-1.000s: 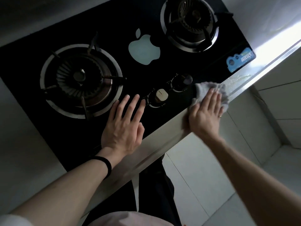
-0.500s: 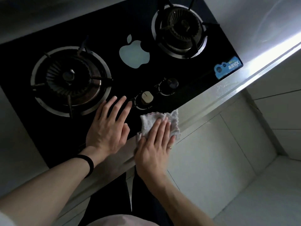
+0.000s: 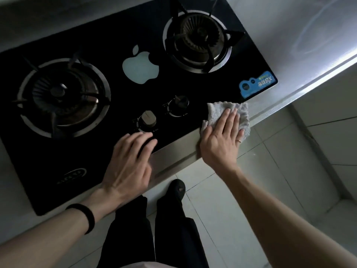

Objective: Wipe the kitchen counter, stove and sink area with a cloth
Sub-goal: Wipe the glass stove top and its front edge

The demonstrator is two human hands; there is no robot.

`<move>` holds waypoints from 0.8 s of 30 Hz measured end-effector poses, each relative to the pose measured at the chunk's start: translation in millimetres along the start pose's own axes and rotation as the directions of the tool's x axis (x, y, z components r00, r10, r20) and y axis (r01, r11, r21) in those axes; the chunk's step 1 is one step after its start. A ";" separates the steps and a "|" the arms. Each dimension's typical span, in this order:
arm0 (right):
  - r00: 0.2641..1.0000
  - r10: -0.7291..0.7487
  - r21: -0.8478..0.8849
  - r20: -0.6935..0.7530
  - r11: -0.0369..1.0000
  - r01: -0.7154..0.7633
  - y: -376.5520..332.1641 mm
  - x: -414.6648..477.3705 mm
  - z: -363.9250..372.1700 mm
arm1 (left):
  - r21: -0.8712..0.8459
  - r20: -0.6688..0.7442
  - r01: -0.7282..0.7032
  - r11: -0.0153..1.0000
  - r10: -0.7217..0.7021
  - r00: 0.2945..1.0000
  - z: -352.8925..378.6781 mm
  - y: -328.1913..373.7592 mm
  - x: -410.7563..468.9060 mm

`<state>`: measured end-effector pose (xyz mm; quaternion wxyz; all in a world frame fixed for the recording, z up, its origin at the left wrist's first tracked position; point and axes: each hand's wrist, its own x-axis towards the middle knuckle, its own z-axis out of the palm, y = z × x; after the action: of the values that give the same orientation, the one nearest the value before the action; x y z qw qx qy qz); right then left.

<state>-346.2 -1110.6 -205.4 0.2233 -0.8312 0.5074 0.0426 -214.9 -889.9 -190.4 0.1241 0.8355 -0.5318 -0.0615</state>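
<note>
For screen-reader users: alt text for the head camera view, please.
A right hand presses a grey cloth flat on the front edge of a black two-burner gas stove, beside its dark knob. The left hand, blurred, sits by the beige knob.

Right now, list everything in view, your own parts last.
stove: one, black, set in the counter
burners: two, dark with silver rings, left and right
knobs: two, beige-topped and dark, stove front
apple-shaped mark: one, pale, between the burners
label: one, blue, stove's front right corner
cloth: one, grey, stove's front edge, under right hand
counter: one, grey, around the stove
floor tiles: several, pale, below the counter
shoe: one, black, on the floor
wristband: one, black, left wrist
ring: one, gold-coloured, right hand
left hand: one, empty, at stove's front edge
right hand: one, flat on the cloth
</note>
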 end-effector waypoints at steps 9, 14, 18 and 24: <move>0.996 -0.085 -0.017 0.014 0.996 0.085 11.4 -8.5 -3.7 | 0.058 0.081 0.066 0.996 -0.071 0.994 27.7 72.1 74.8; 0.982 -0.185 -0.068 0.030 0.980 0.187 12.9 -33.0 13.6 | 0.133 -0.006 0.106 0.985 -0.107 0.994 43.1 69.9 70.5; 0.972 -0.232 -0.080 0.025 0.969 0.233 22.2 -25.7 9.7 | 0.123 -0.023 0.117 0.985 -0.115 0.993 47.3 71.7 71.4; 0.988 -0.155 -0.099 0.014 0.983 0.155 64.7 47.2 -38.7 | 0.128 -0.002 0.140 0.982 -0.140 0.990 42.4 74.8 74.0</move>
<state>-385.3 -1190.5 -206.0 0.1858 -0.8781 0.4377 0.0527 -258.6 -993.0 -208.6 0.0637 0.8769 -0.4749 -0.0385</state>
